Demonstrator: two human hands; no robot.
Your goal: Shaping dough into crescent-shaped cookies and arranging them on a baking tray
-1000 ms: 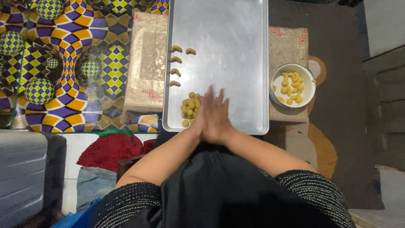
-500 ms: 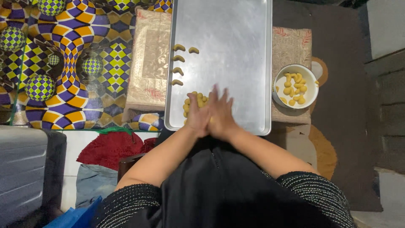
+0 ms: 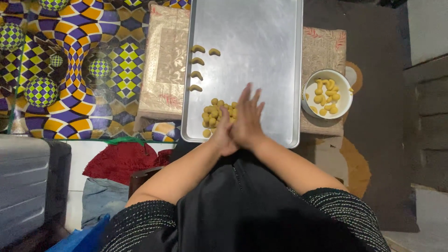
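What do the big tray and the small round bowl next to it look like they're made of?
The tray looks like bare metal, probably aluminium: dull silver-grey with a soft sheen and a rolled rim. The bowl looks like glazed ceramic or enamel, smooth glossy white; which one is unclear.

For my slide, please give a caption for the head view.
Right hand pressed over left hand above a metal tray of yellow dough pieces.

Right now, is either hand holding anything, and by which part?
Cannot be told. The right hand lies flat over the left hand, palms pressed together above the metal tray; anything between them is hidden.
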